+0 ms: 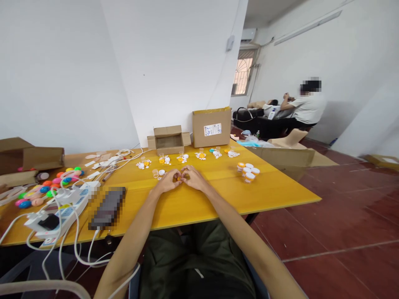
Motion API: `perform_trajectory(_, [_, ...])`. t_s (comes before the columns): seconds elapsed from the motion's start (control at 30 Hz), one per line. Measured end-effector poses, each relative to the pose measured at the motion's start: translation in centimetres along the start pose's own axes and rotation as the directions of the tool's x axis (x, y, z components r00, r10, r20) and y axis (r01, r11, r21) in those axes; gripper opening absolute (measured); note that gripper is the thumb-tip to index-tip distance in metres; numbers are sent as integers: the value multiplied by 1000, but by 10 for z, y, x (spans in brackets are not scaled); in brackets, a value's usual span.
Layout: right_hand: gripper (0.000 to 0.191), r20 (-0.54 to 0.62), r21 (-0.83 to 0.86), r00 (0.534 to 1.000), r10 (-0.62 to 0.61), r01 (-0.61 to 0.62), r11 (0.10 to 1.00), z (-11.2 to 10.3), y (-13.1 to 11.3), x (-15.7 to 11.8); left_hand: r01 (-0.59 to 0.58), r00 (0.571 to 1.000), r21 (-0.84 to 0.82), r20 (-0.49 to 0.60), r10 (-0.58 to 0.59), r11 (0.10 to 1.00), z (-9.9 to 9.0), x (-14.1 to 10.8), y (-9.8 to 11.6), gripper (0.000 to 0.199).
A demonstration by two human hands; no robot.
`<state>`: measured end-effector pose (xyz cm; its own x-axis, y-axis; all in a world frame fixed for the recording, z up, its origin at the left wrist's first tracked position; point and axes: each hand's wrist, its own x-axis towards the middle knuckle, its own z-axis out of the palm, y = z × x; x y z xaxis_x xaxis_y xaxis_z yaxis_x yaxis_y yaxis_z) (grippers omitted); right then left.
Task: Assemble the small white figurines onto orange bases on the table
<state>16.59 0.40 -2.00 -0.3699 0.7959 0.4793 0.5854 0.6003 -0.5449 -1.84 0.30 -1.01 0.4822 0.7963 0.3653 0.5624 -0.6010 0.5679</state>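
My left hand (169, 182) and my right hand (191, 177) meet over the middle of the yellow table (187, 207), fingertips together. Between them shows a small orange piece (178, 179), pinched by both; its shape is too small to tell. Just left of my left hand are a clear cup (155, 173) and a white round lid (161, 172). Behind the hands lie several small groups of clear cups, white or orange discs and little white parts, one with an orange disc (202, 156). Right of my hands stands a cluster of lidded cups (248, 171).
An open small carton (169, 141) and a closed box (212, 128) stand at the back. On the left are a power strip (73, 207) with cables, a dark phone (107, 207), coloured balls (59, 181) and another carton (34, 158). A person (307, 108) sits far right.
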Motion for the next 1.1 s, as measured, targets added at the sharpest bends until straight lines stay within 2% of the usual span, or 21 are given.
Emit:
perform_trajectory(0.63, [12,29,58,997,78,-80,995,3,9,5,-10,1000,30,0,10,1000,1,-1,0,10])
perform_trajectory(1.1, [14,44,131,998,48,-54,990,3,14,7,-28,1000,32,13,28,999,1,0,2,6])
